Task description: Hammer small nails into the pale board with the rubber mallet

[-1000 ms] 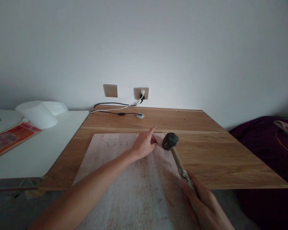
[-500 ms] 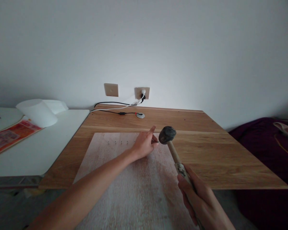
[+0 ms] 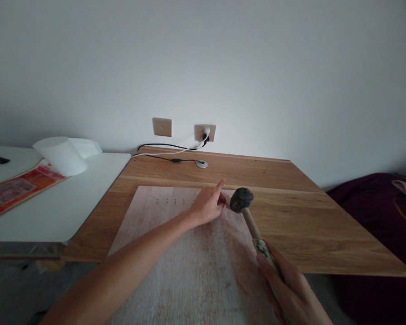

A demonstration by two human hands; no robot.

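My left hand (image 3: 208,205) rests near the far edge of a pale, worn wooden board (image 3: 189,271). Its thumb and fingers pinch a small nail (image 3: 226,202), whose tip barely shows; one finger points up and away. In my right hand (image 3: 284,280) is a rubber mallet (image 3: 242,200) with a black head and a wooden handle, gripped low down. The mallet head hovers just right of the pinched nail, apart from it. Several small nails (image 3: 175,201) stand in a row along the board's far side, left of my left hand.
The board lies on a brown wooden tabletop (image 3: 325,225). Cables (image 3: 159,155) run at the back to a wall socket (image 3: 205,132). On the left, a white table (image 3: 98,180) carries a white roll (image 3: 61,155) and a red-orange printed strip (image 3: 23,185). Dark purple fabric (image 3: 368,198) lies at right.
The mallet head has dropped slightly relative to my left hand and the board. My left hand keeps its pinch. The whole view has shifted a little, so things appear further right.
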